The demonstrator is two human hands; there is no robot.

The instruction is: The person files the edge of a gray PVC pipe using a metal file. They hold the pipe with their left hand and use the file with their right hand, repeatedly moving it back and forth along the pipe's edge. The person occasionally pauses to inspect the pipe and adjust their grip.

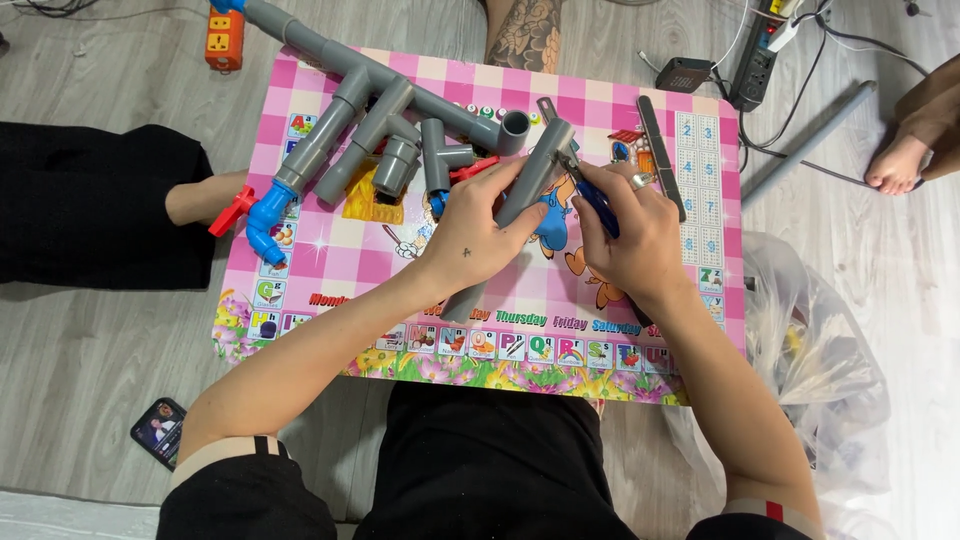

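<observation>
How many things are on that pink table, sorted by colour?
Grey: 3, the joined pipe assembly, the loose pipe under the left hand, and the flat file.
Blue: 2, the elbow fitting and the blue-handled tool in the right hand.
Red: 2, the valve handles.
Total: 7.

Black sleeves, ring, small wrist tattoo

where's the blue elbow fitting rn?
Head view, left side of the pink table: the blue elbow fitting caps the near end of the grey pipe assembly, beside a red valve handle.
</observation>
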